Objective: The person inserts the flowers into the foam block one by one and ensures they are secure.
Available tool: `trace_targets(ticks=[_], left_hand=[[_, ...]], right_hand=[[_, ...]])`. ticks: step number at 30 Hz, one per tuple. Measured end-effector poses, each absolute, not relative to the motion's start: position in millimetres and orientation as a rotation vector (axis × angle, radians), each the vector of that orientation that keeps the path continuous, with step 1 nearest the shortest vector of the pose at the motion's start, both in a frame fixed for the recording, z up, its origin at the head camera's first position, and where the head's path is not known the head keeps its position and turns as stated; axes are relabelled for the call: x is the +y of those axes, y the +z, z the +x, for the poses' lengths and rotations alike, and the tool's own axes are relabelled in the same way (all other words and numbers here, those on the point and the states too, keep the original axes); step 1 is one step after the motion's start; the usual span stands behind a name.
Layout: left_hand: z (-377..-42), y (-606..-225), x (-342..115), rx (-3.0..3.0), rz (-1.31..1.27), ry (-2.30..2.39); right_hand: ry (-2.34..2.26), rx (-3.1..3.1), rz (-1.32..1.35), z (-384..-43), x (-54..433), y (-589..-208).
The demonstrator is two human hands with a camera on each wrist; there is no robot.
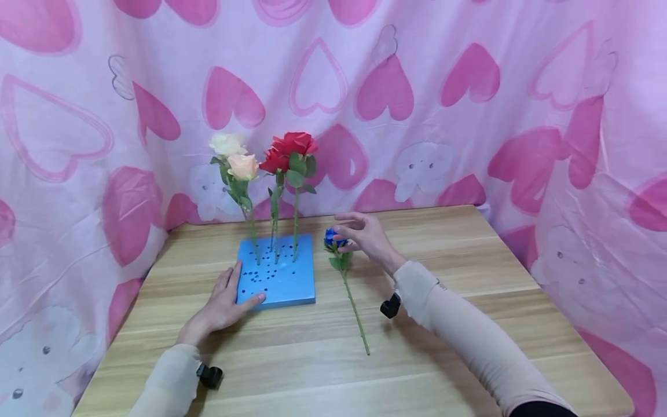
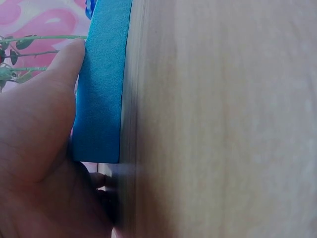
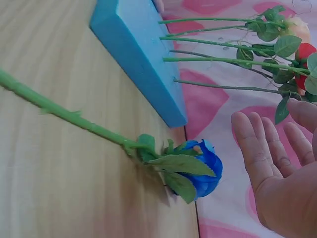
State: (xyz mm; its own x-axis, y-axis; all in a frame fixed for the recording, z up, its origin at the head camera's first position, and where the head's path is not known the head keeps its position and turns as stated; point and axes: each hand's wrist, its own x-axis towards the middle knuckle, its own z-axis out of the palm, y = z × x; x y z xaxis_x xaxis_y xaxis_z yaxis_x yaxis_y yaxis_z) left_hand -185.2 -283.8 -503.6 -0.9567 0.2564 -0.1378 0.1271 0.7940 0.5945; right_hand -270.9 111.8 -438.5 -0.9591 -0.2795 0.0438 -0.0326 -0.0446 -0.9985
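A blue foam block [image 1: 292,286] pitted with holes lies on the table. My left hand [image 1: 221,304] rests against its near left corner, fingers straight along the side and thumb [image 2: 69,62] on the top face. White [image 1: 227,144], pale pink [image 1: 243,167] and red roses [image 1: 297,142] stand upright in the block. To the right of it a blue rose [image 3: 210,166] lies on the tabletop, its green stem [image 1: 356,307] pointing toward me. Above the bloom is my right hand [image 1: 367,234], fingers loosely bent; the right wrist view shows a gap between hand and flower.
The wooden table [image 1: 292,370] has its back edge close to a pink curtain [image 1: 333,75] printed with hearts, which also hangs at both sides. A black wrist device [image 1: 210,376] sits on the left cuff and another [image 1: 390,306] on the right.
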Motion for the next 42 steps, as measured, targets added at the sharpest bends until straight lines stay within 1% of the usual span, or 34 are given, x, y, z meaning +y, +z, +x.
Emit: trace_targets(ticks=[10,20,34,42], left_hand=[[-183.3,-507.0,-284.7,2.766,0.284,0.886],[-182.4,-506.9,-285.4,2.774,0.291,0.885],[-181.7,-506.6,-284.3,2.773,0.282,0.892],[-182.3,-505.9,-284.2,2.779,0.291,0.896]], right_hand=[[-2.057,2.040,-0.244,-247.8,115.6,-462.7],[-1.989,2.045,-0.265,-228.1,118.1,-482.6],[-1.997,2.046,-0.192,-219.6,124.3,-494.9],[-2.078,1.997,-0.080,-218.2,130.8,-504.2]])
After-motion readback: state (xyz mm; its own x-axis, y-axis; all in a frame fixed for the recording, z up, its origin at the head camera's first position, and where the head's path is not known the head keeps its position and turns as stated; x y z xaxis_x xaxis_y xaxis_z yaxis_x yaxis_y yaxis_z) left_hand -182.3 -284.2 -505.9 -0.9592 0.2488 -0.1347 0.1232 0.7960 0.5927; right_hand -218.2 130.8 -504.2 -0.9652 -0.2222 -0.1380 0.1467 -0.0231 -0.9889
